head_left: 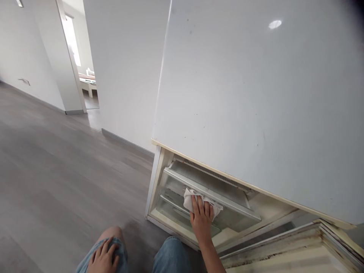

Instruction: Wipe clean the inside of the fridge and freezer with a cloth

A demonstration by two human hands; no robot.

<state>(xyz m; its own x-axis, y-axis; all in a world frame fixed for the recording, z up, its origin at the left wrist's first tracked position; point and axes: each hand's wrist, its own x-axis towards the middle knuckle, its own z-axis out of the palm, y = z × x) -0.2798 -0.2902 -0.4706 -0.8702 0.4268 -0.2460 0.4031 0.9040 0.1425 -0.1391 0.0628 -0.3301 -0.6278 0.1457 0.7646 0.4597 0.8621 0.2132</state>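
Note:
My right hand presses a white cloth flat against the front of a clear drawer. That drawer has a pale rim and sits pulled out a little inside the lower compartment of a white refrigerator. Below it is a second clear drawer, partly hidden by my hand and the cloth. My left hand rests with its fingers spread on my knee, over the denim, and holds nothing.
At the lower right an open refrigerator door shows dark stains along its seal. Grey wood-look floor stretches to the left. A white wall stands behind, beside a doorway into another room.

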